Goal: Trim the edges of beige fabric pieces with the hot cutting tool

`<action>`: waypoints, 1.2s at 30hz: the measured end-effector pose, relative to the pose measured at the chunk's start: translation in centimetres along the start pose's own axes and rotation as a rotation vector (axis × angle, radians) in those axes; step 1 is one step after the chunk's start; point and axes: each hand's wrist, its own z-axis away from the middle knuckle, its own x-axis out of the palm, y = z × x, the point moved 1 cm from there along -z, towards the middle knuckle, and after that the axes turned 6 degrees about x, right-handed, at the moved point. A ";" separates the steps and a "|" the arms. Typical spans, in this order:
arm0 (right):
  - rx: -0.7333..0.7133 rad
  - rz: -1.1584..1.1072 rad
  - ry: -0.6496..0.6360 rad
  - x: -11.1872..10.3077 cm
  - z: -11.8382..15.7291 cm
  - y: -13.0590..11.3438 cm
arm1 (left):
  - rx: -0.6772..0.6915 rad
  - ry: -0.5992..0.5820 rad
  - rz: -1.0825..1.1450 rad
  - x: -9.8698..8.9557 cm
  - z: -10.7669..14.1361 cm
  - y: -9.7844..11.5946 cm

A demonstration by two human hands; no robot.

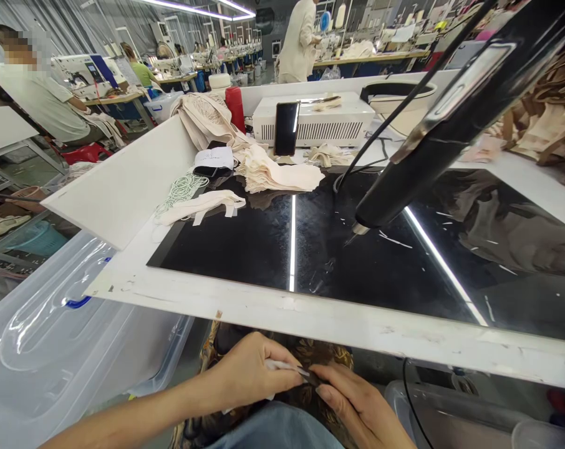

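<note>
Over my lap, just below the table's front edge, both hands meet at their fingertips. My left hand (257, 374) is closed, pinching a narrow white strip (282, 365) that runs toward the right fingers. My right hand (355, 396) is closed too, its thumb and fingers at a small dark thing (314, 378) by the strip's end; I cannot make out what that is. Above the table, close to the camera, a thick black pen-shaped tool (404, 168) with a metal tip slants down toward the black glossy sheet (245, 249) on the tabletop.
On the table lie a stack of cream fabric pieces (277, 171), a cream strip (201, 206), green cord (182, 190) and a phone (286, 129) against a white vented box (329, 121). Left stands a clear plastic bin (123, 337). People work at sewing machines behind.
</note>
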 end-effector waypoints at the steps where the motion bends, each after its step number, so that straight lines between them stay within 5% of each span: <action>1: 0.002 0.004 0.001 0.0 0.0 0.0 | 0.004 -0.001 0.001 0.0 0.0 0.0; 36: -0.014 0.049 0.014 0.3 0.1 0.8 | 0.006 -0.001 -0.034 0.1 0.0 -0.5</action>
